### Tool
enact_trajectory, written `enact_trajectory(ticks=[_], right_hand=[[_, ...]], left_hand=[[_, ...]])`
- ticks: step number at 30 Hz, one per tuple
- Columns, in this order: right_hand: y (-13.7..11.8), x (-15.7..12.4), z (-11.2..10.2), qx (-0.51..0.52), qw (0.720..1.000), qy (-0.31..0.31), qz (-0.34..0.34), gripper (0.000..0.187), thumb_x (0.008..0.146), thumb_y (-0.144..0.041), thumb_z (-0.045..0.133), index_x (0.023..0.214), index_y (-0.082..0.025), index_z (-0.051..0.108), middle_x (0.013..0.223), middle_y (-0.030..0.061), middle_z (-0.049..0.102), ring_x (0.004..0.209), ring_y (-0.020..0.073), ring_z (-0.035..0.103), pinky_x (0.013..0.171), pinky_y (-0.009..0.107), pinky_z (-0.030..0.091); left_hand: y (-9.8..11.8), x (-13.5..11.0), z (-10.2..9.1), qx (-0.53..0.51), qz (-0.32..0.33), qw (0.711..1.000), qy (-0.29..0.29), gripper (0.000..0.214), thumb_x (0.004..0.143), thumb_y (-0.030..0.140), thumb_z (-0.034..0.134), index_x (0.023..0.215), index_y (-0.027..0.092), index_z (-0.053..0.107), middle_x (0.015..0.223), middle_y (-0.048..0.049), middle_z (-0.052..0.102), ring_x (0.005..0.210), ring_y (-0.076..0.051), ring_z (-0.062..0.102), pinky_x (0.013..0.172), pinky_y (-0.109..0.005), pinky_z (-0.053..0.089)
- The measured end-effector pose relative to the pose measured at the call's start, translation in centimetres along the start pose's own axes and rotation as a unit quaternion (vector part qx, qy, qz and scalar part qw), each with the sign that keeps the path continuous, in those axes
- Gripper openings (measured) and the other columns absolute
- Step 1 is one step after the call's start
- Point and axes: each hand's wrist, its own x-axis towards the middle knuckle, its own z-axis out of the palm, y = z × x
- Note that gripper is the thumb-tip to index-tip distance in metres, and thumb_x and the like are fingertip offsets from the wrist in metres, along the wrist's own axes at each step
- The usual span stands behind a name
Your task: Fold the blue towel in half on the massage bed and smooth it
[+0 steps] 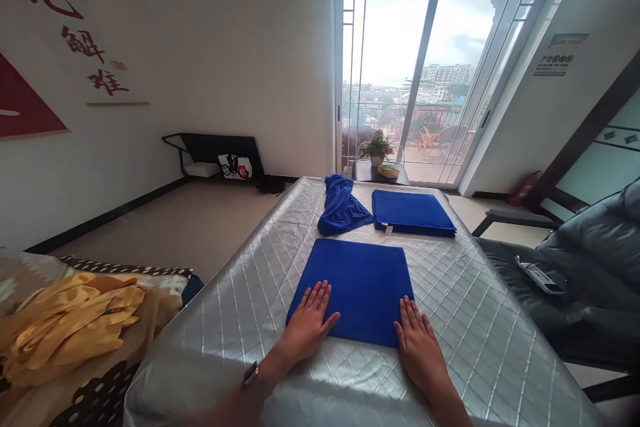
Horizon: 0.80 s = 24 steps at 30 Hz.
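A folded blue towel (pixel 357 283) lies flat on the silver quilted table (pixel 465 307) right in front of me. My left hand (pixel 307 321) rests flat on its near left corner, fingers stretched out. My right hand (pixel 417 343) lies flat on its near right corner, fingers also extended. Farther back a stack of folded blue towels (pixel 411 212) sits on the table, and a crumpled blue towel (pixel 341 207) lies to its left. Neither hand holds anything.
A patterned cloth with yellow fabric (pixel 70 323) lies at the left. A dark massage chair (pixel 590 260) with a remote stands at the right. Behind the table are a small stand with a potted plant (pixel 377 147) and glass balcony doors (pixel 425 73).
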Motion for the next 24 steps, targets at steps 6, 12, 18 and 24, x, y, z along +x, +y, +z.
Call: enact_trajectory(ticks=[6,12,18,24], right_hand=[[0.8,0.1,0.6,-0.004,1.0,0.011,-0.004,0.066,0.101,-0.043,0.019,0.159,-0.011,0.028,0.165,0.0077,0.023,0.154,0.0193,0.016,0.126,0.046,0.016],[1.0,-0.7,0.0,-0.004,1.0,0.005,-0.006,0.068,0.102,-0.047,0.016,0.158,-0.011,0.028,0.165,0.0062,0.024,0.153,0.018,0.018,0.126,0.044,0.019],[1.0,-2.3,1.0,-0.011,1.0,0.024,0.009,0.068,0.101,-0.045,0.016,0.157,-0.01,0.031,0.164,0.0073,0.028,0.153,0.0198,0.02,0.125,0.046,0.022],[0.6,-2.1,-0.1,-0.043,0.999,0.0,0.014,0.067,0.101,-0.043,0.016,0.156,-0.01,0.035,0.163,0.0079,0.031,0.152,0.0202,0.024,0.125,0.044,0.021]], left_hand=[[-2.7,-4.2,0.7,0.011,-0.095,0.995,0.015,0.077,0.101,0.065,0.027,0.161,0.019,0.013,0.167,-0.009,0.019,0.154,-0.027,0.018,0.122,-0.047,0.028],[-2.1,-4.3,0.9,-0.007,-0.097,0.995,0.034,0.077,0.101,0.064,0.03,0.162,0.021,0.007,0.167,-0.0094,0.017,0.154,-0.028,0.017,0.121,-0.05,0.03],[-2.3,-4.3,1.0,-0.019,-0.092,0.995,0.031,0.077,0.101,0.064,0.03,0.162,0.023,0.007,0.167,-0.0083,0.019,0.154,-0.029,0.02,0.122,-0.05,0.029],[-2.3,-4.3,1.1,-0.016,-0.09,0.995,0.043,0.077,0.101,0.064,0.03,0.162,0.021,0.008,0.167,-0.0082,0.019,0.154,-0.028,0.02,0.123,-0.049,0.027]])
